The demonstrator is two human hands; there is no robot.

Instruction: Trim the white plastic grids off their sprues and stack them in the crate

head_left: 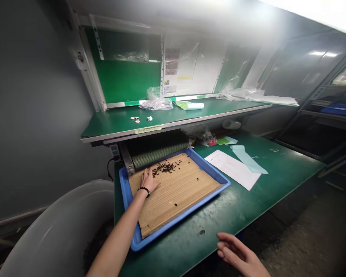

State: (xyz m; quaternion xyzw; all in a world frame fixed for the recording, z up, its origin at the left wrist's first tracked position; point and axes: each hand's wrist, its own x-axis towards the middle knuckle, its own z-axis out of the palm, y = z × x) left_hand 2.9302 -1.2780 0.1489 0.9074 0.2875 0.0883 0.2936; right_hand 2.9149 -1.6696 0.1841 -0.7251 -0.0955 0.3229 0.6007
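A blue tray [216,174] lined with corrugated cardboard [175,188] lies on the green bench. A heap of small dark parts [166,167] sits at the tray's far end, and a few stray ones lie scattered on the cardboard. My left hand [148,180], with a dark bead bracelet at the wrist, rests flat on the cardboard just left of the heap, fingers stretched toward it. My right hand [238,252] hovers open over the bench's near edge, holding nothing. One dark part [202,232] lies on the bench between tray and right hand.
A large white bin [60,227] stands at the lower left. White paper [232,168] and a pale strip [248,158] lie right of the tray. The upper green shelf [115,123] carries a plastic bag [155,100], small copper pieces [135,119] and a white tube [193,106].
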